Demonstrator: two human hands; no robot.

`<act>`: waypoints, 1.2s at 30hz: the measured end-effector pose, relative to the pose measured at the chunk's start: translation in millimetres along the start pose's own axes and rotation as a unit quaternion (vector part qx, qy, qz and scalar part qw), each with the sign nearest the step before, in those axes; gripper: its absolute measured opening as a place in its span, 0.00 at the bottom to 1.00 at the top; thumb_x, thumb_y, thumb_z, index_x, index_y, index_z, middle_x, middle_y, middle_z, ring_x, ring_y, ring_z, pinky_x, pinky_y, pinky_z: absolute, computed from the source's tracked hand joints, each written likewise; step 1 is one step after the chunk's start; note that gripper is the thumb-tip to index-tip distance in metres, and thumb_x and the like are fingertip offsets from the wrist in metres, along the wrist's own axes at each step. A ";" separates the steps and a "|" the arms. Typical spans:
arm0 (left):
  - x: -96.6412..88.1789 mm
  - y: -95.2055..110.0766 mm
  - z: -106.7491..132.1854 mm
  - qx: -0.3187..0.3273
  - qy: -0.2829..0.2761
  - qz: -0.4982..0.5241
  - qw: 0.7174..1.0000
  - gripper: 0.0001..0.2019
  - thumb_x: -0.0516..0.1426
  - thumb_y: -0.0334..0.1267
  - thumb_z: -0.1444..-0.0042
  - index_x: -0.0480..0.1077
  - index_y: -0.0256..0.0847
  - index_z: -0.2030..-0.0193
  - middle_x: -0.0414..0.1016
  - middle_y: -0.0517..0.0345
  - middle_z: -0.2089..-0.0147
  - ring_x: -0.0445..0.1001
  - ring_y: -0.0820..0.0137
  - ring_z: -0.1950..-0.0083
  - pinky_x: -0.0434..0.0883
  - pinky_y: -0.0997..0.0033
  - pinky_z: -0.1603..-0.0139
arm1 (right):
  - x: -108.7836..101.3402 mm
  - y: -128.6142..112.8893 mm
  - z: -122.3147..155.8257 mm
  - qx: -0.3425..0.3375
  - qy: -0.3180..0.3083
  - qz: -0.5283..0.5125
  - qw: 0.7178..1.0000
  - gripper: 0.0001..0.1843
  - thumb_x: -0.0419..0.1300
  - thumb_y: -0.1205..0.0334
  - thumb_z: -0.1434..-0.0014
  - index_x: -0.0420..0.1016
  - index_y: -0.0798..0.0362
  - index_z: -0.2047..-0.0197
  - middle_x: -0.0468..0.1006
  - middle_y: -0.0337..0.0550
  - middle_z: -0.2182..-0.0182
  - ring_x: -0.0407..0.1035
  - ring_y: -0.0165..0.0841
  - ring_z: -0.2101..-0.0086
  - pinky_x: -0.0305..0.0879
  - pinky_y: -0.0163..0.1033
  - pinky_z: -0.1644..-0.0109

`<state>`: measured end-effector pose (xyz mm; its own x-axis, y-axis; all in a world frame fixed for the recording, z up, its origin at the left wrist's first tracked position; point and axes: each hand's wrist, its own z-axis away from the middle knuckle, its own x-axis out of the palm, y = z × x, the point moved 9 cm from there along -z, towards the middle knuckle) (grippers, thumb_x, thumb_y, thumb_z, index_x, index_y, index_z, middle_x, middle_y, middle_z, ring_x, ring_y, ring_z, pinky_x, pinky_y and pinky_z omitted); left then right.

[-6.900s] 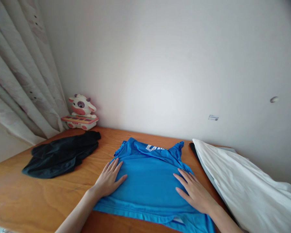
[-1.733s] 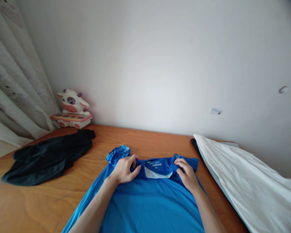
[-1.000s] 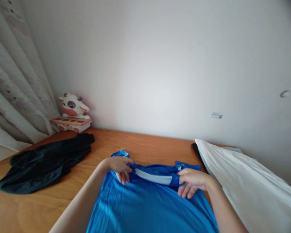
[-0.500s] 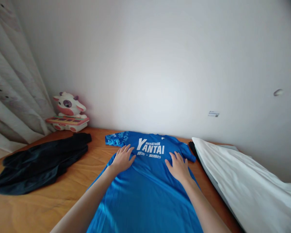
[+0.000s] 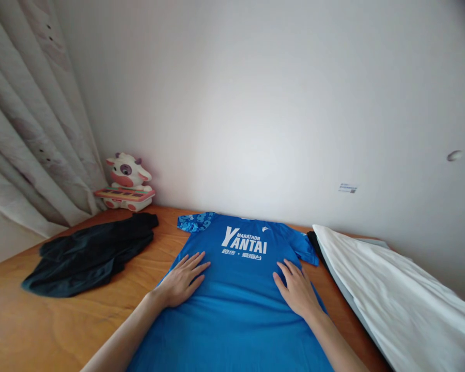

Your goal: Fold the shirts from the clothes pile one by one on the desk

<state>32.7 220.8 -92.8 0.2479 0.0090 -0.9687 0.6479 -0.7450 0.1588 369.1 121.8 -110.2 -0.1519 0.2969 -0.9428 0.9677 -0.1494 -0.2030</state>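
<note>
A blue T-shirt (image 5: 236, 289) with white "Marathon Yantai" lettering lies spread face up, its collar toward the wall and its sleeves out to both sides. Slight creases run across its middle, and its lower end passes out of view. My left hand (image 5: 182, 279) rests flat on the shirt's left side below the lettering, fingers apart. On the right side, my right hand (image 5: 296, 287) lies on the fabric with its fingers spread. Neither hand grips the cloth.
Dark clothing (image 5: 96, 253) lies on the wooden surface (image 5: 73, 325) at the left. A cow-shaped toy keyboard (image 5: 127, 183) stands behind it near the curtain (image 5: 34, 129). White garments (image 5: 395, 294) are layered over grey and black ones at the right. A wall (image 5: 256, 103) borders the back.
Both hands have slid toward me over the shirt and moved farther apart. The cloth around the lettering looks smoother. The view has shifted slightly left.
</note>
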 end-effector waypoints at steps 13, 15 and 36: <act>-18.2 -16.5 -16.5 -0.155 0.052 -0.001 0.987 0.29 0.45 0.52 0.31 0.62 0.39 0.30 0.59 0.42 0.26 0.58 0.50 0.26 0.56 0.43 0.28 | -16.4 -39.3 -22.4 0.031 -0.049 0.033 0.998 0.31 0.43 0.47 0.28 0.71 0.57 0.37 0.68 0.61 0.35 0.58 0.54 0.34 0.51 0.68 0.33; -12.2 -16.4 -26.0 -0.136 0.022 0.002 0.990 0.30 0.47 0.54 0.32 0.62 0.42 0.29 0.57 0.45 0.25 0.54 0.50 0.24 0.52 0.42 0.27 | -10.9 -55.6 -31.3 0.027 -0.046 0.011 0.999 0.31 0.42 0.47 0.28 0.65 0.57 0.32 0.61 0.59 0.31 0.52 0.51 0.31 0.50 0.65 0.31; -28.7 -145.9 -50.2 -0.293 0.010 -0.063 0.954 0.18 0.45 0.32 0.33 0.72 0.42 0.44 0.79 0.47 0.47 0.78 0.56 0.46 0.72 0.58 0.46 | 25.2 -62.5 -20.7 -0.041 -0.106 -0.073 0.991 0.36 0.43 0.36 0.31 0.55 0.44 0.27 0.54 0.43 0.27 0.45 0.43 0.28 0.43 0.62 0.26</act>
<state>-32.7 362.8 -78.7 0.1516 0.0911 -0.9842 0.9634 -0.2364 0.1265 308.9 158.2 -115.8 -0.3223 0.1033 -0.9410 0.9439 -0.0405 -0.3277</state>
